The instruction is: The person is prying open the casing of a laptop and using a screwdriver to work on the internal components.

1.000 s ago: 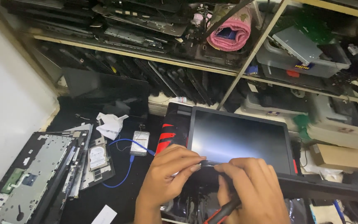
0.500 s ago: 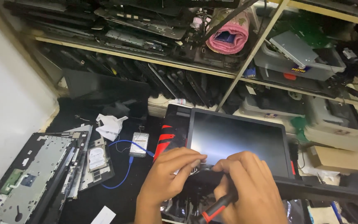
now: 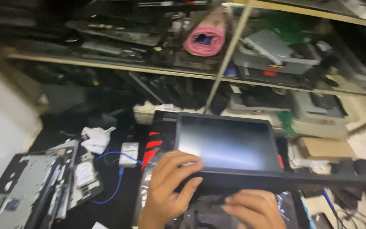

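The left hand [image 3: 170,186] grips the near left corner of the laptop screen [image 3: 227,142], fingers curled over its lower bezel. The right hand [image 3: 250,208] lies just below that edge, fingers bent; whether it grasps anything cannot be told. The screen stands upright at centre. A blue cable [image 3: 115,178] lies left.
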